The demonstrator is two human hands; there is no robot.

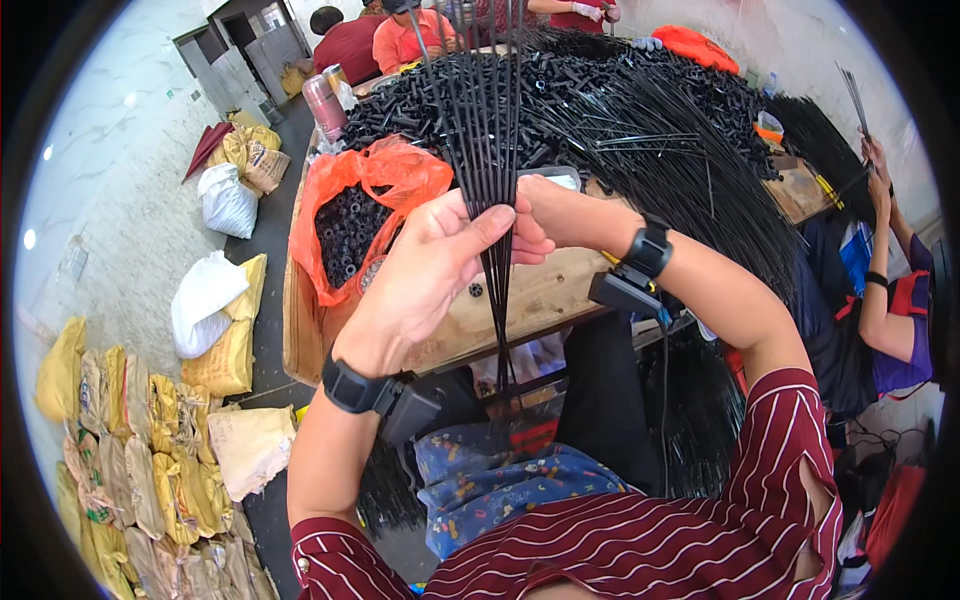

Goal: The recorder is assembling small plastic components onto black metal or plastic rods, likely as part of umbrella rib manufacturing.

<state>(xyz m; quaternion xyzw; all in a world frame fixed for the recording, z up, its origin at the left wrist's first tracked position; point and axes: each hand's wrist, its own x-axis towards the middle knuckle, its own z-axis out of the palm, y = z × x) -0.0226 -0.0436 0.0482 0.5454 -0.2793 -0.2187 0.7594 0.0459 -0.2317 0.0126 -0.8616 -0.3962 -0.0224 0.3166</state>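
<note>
The left forearm rises from the lower edge, its wrist strapped with a black band (355, 385), and the left hand (435, 250) grips a bundle of thin black rods (493, 190), thumb laid across the front and pressing them together. The right elbow is bent out to the side; the forearm slants inward to the right hand (560, 212), which sits against the bundle's right side. Its fingers are partly hidden, so whether they pinch the rods cannot be told. The rods stand near upright before the desk (555, 290), fanned above the hands, narrowing below.
</note>
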